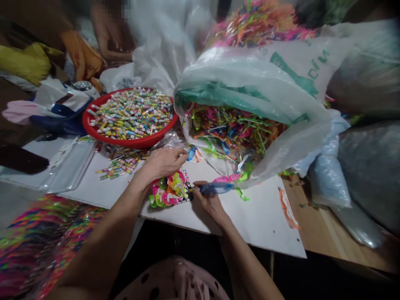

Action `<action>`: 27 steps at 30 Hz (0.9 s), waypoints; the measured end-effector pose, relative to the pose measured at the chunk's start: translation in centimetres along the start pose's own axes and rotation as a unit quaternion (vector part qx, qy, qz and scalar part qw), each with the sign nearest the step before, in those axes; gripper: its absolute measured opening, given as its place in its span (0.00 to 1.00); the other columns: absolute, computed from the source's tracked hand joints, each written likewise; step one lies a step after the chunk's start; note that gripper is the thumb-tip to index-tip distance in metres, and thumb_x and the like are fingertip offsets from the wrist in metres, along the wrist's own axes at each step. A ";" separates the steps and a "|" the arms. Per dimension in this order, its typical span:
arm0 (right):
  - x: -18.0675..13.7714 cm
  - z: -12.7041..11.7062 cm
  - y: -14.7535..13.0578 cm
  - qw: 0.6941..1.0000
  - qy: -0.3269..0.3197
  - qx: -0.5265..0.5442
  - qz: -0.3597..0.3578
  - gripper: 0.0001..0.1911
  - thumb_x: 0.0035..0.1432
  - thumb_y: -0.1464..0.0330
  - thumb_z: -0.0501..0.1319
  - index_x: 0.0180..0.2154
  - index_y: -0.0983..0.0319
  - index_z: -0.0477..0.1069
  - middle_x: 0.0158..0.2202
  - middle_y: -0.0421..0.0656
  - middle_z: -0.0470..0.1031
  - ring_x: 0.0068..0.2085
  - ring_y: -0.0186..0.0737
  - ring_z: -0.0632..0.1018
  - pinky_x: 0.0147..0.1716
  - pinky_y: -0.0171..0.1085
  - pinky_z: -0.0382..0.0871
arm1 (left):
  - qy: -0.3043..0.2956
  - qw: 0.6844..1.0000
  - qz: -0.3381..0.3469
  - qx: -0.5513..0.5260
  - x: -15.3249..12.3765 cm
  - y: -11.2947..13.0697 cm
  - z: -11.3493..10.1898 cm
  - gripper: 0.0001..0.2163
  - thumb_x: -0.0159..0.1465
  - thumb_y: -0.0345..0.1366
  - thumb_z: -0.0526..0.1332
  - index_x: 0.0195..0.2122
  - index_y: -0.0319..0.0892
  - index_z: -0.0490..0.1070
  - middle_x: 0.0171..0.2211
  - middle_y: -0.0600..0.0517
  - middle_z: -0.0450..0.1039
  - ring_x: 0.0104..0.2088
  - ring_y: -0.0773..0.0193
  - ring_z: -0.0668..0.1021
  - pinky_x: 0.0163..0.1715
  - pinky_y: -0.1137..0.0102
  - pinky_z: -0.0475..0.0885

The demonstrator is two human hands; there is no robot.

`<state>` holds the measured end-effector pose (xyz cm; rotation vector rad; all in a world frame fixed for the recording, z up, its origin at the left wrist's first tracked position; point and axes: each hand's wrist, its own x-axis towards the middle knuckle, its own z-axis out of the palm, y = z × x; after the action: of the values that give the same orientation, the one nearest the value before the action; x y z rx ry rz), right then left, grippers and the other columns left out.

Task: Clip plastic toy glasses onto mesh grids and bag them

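Currently, the right hand (211, 203) is closed around a blue translucent plastic stick (215, 188) with a pink part at its far end, perhaps a toy, though the view is not so sharp. The left hand (161, 163) lies curled at the edge of a clear plastic bag (171, 141), and I cannot tell if it holds something. Between the hands, a bunch of colourful plastic shapes (170, 189) sits on a white board (259, 225). Just behind them is a red basin (93, 129) full of small striped tubes (131, 112), and beside it a white-green sack (250, 75) lies open with more coloured pieces (234, 129) inside.
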<state>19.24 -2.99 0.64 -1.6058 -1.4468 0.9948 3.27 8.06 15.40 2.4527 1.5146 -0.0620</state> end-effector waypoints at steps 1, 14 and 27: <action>0.2 0.5 0.2 1.000 -0.003 0.003 0.012 0.15 0.59 0.62 0.52 0.43 0.64 0.67 0.34 0.45 0.74 0.33 0.38 0.74 0.35 0.35 0.68 | -0.001 1.000 -0.002 -0.001 0.0 0.0 0.0 0.22 0.66 0.49 0.43 0.51 0.52 0.71 0.46 0.51 0.76 0.46 0.54 0.76 0.48 0.63 0.67; 2.6 2.7 -4.4 0.901 -0.126 -0.415 0.012 0.16 0.58 0.78 0.49 0.46 0.69 0.67 0.40 0.53 0.75 0.42 0.45 0.76 0.36 0.38 0.68 | -0.016 1.000 -0.007 0.020 0.4 0.1 0.0 0.25 0.64 0.54 0.42 0.54 0.52 0.68 0.45 0.49 0.77 0.47 0.48 0.76 0.45 0.59 0.68; 3.8 -8.7 -1.4 0.817 -0.084 -0.570 -0.030 0.11 0.62 0.74 0.52 0.41 0.66 0.72 0.42 0.53 0.73 0.47 0.47 0.71 0.43 0.41 0.64 | -0.026 0.999 -0.017 0.016 0.9 -0.3 0.1 0.29 0.62 0.57 0.42 0.55 0.51 0.68 0.45 0.46 0.77 0.46 0.44 0.77 0.45 0.56 0.69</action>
<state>26.81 0.69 5.31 -2.2462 -2.4420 0.1232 3.39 8.97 15.03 2.4299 1.5455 -0.1577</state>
